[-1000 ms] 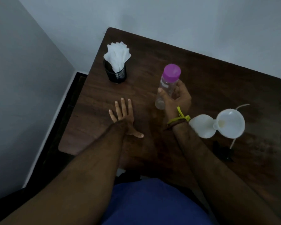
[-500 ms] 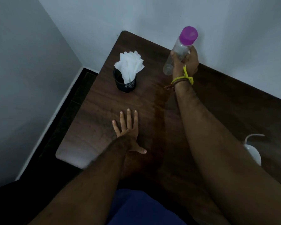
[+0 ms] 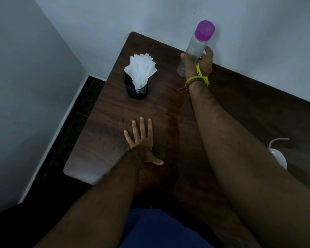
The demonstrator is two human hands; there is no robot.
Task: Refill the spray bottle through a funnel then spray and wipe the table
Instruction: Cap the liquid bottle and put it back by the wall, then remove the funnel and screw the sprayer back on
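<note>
A person's right hand grips a clear, pink-capped bottle above the table's far edge, while the left hand rests flat, fingers straight, nearer. The step appears to be setting the bottle aside; wiping next calls for tissues at far left.

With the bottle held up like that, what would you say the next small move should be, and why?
Probably bring the left hand, lying flat on the table, up to unscrew the purple cap. The right hand grips the clear bottle aloft, still capped, so nothing can be poured yet.
</note>
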